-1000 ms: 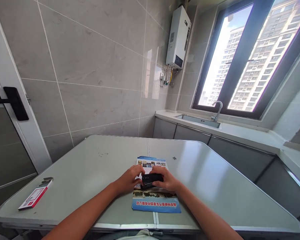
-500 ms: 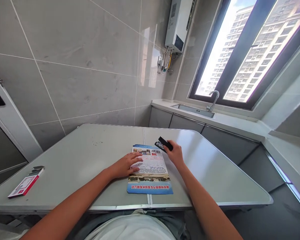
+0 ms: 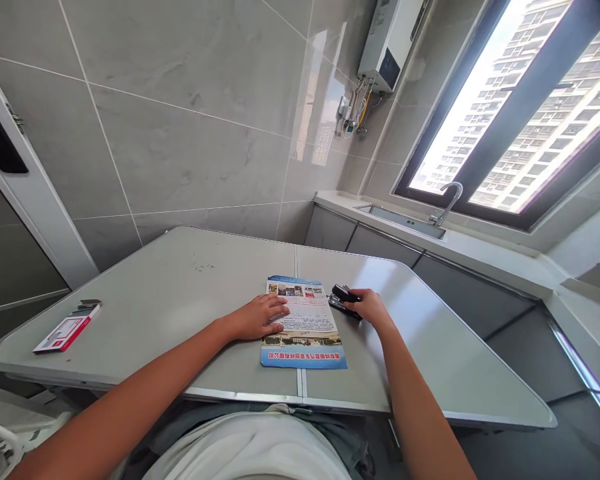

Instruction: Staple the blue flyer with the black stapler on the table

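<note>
A printed leaflet [image 3: 307, 340] with blue bands, small photos and text lies flat on the table. My left hand [image 3: 260, 316] rests on its left side with the fingers spread. My right hand [image 3: 371, 307] grips a black stapler [image 3: 344, 300] from its right end. The stapler's jaws point left and stand apart, at the leaflet's upper right edge. Whether the paper lies between the jaws I cannot tell.
The light grey folding table [image 3: 220, 267] has a metal rim and a centre seam. A red and white box [image 3: 69, 328] with a raised flap lies at the far left. Behind on the right is a counter with a sink [image 3: 405, 222] and a faucet [image 3: 450, 200].
My right hand has lowered the stapler from above the leaflet's upper right corner to beside its right edge. The left hand stays on the leaflet. The camera view has shifted.
</note>
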`<action>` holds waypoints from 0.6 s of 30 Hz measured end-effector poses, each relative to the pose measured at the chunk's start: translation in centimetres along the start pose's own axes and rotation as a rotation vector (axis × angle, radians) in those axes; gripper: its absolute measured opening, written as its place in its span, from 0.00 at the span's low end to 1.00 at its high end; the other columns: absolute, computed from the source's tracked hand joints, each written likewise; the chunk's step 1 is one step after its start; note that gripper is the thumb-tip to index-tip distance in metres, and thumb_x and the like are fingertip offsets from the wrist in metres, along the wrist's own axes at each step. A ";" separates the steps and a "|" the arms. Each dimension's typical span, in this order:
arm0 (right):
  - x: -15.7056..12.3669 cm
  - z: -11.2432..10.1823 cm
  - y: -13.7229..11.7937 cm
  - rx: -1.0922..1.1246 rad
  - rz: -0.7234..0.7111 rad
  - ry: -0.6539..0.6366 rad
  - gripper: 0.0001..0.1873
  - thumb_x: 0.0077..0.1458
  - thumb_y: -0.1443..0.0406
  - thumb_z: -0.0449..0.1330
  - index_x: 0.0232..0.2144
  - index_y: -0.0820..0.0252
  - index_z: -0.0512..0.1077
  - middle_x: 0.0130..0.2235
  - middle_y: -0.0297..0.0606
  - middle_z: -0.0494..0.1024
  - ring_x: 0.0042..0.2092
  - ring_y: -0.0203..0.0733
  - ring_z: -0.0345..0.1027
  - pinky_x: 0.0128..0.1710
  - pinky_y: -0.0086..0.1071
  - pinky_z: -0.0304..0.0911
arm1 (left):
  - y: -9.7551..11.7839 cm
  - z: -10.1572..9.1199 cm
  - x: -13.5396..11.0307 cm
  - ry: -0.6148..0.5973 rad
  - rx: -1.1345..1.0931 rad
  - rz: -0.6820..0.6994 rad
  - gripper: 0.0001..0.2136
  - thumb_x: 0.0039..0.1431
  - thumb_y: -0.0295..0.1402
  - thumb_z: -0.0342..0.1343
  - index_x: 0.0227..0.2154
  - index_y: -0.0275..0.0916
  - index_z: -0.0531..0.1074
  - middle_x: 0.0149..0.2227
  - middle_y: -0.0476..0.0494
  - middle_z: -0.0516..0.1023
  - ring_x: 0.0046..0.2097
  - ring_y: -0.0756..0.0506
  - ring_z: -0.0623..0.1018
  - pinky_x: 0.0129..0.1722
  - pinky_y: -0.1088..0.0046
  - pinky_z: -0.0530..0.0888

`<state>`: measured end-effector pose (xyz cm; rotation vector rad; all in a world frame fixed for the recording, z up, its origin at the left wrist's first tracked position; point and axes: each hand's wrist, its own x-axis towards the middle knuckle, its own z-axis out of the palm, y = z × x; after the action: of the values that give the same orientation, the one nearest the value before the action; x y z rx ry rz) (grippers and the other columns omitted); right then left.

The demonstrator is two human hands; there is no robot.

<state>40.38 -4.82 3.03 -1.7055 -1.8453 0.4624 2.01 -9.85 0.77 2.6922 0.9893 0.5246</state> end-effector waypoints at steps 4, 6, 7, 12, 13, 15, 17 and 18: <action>-0.3 -0.5 -0.3 0.012 -0.092 -0.050 0.22 0.47 0.63 0.69 0.47 0.57 0.84 0.38 0.40 0.86 0.37 0.48 0.78 0.36 0.37 0.71 | -0.3 0.0 0.1 0.009 -0.020 0.021 0.21 0.67 0.47 0.58 0.60 0.48 0.74 0.67 0.39 0.70 0.68 0.33 0.68 0.69 0.50 0.63; -0.5 -0.7 -0.7 0.013 -0.142 -0.101 0.21 0.49 0.64 0.67 0.48 0.56 0.83 0.43 0.41 0.86 0.43 0.50 0.78 0.43 0.40 0.72 | -0.3 -0.1 0.0 0.006 -0.029 0.028 0.21 0.67 0.47 0.58 0.59 0.48 0.74 0.67 0.39 0.71 0.68 0.34 0.68 0.69 0.51 0.62; -0.7 -0.9 -1.0 0.010 -0.165 -0.130 0.21 0.50 0.64 0.66 0.48 0.55 0.83 0.45 0.41 0.85 0.44 0.50 0.78 0.46 0.40 0.71 | -0.3 -0.2 0.0 0.005 -0.033 0.030 0.21 0.68 0.47 0.57 0.59 0.48 0.74 0.67 0.39 0.71 0.68 0.34 0.68 0.69 0.52 0.62; -1.0 -1.1 -1.7 -0.013 -0.231 -0.245 0.19 0.54 0.64 0.62 0.49 0.54 0.81 0.46 0.39 0.84 0.44 0.48 0.75 0.49 0.42 0.68 | 0.1 -0.7 0.0 -0.008 -0.041 0.041 0.20 0.67 0.45 0.58 0.58 0.46 0.75 0.67 0.38 0.71 0.67 0.34 0.68 0.69 0.53 0.62; -1.0 -1.2 -1.7 -0.017 -0.240 -0.258 0.19 0.55 0.63 0.62 0.49 0.55 0.80 0.46 0.39 0.84 0.44 0.48 0.75 0.49 0.42 0.68 | 0.1 -0.8 -0.1 -0.015 -0.040 0.041 0.20 0.67 0.45 0.58 0.58 0.45 0.75 0.67 0.38 0.71 0.68 0.33 0.68 0.69 0.52 0.62; -1.0 -1.2 -1.5 -0.020 -0.256 -0.281 0.19 0.55 0.62 0.62 0.49 0.55 0.79 0.46 0.39 0.83 0.44 0.48 0.74 0.48 0.42 0.68 | 0.2 -1.0 -0.1 -0.029 -0.037 0.042 0.20 0.67 0.44 0.59 0.58 0.45 0.75 0.67 0.38 0.70 0.68 0.33 0.68 0.69 0.52 0.62; -1.0 -1.3 -1.4 -0.014 -0.260 -0.324 0.19 0.55 0.61 0.63 0.49 0.56 0.78 0.45 0.39 0.83 0.43 0.48 0.73 0.45 0.41 0.67 | 0.2 -1.2 -0.1 -0.034 -0.043 0.050 0.20 0.66 0.44 0.60 0.58 0.45 0.76 0.66 0.38 0.71 0.68 0.33 0.68 0.69 0.52 0.62; -1.0 -1.3 -1.3 -0.013 -0.252 -0.339 0.19 0.55 0.60 0.63 0.49 0.56 0.78 0.44 0.39 0.83 0.42 0.48 0.73 0.44 0.40 0.67 | 0.1 -1.2 0.0 -0.033 -0.047 0.052 0.20 0.66 0.44 0.60 0.57 0.45 0.76 0.66 0.38 0.72 0.67 0.34 0.68 0.69 0.53 0.62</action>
<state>40.15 -6.16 4.68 -1.4411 -2.2723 0.6666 1.56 -9.87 1.94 2.6826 0.8891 0.5050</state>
